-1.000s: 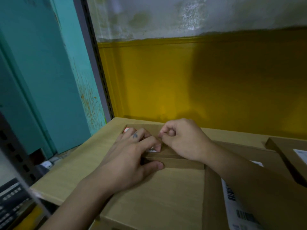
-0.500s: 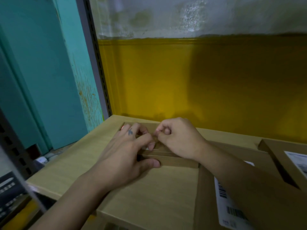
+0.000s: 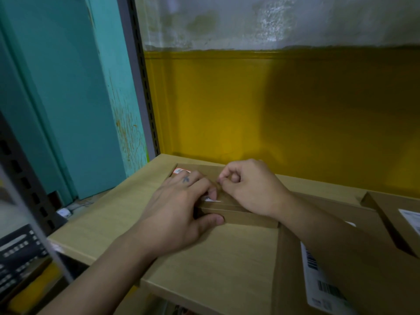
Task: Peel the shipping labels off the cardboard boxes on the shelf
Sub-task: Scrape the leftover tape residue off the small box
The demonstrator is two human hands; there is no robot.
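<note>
On the shelf (image 3: 102,214), up against the yellow back wall, a small box (image 3: 245,218) lies flat, and both hands are on it. The left hand (image 3: 179,212) is spread across the lid with its fingers laid out straight and the thumb braced against the front wall. The right hand (image 3: 252,189) is curled, thumb and forefinger nipped together just above the lid. I take it they have a lifted corner of the label (image 3: 212,199), though only a white sliver of it shows by the left forefinger. A red-edged sticker (image 3: 180,171) sits at the far left corner of the lid.

If I were doing it, I'd keep the left palm heavy so the box cannot slide or tip. I'd draw the corner back low and slow, almost folded over itself, rather than tugging upward, which looks likely to tear the paper or strip the cardboard skin. It would help to walk the left fingertips along behind the peel line. The larger box (image 3: 291,258) to the right carries a barcode label (image 3: 322,285) not yet lifted.
</note>
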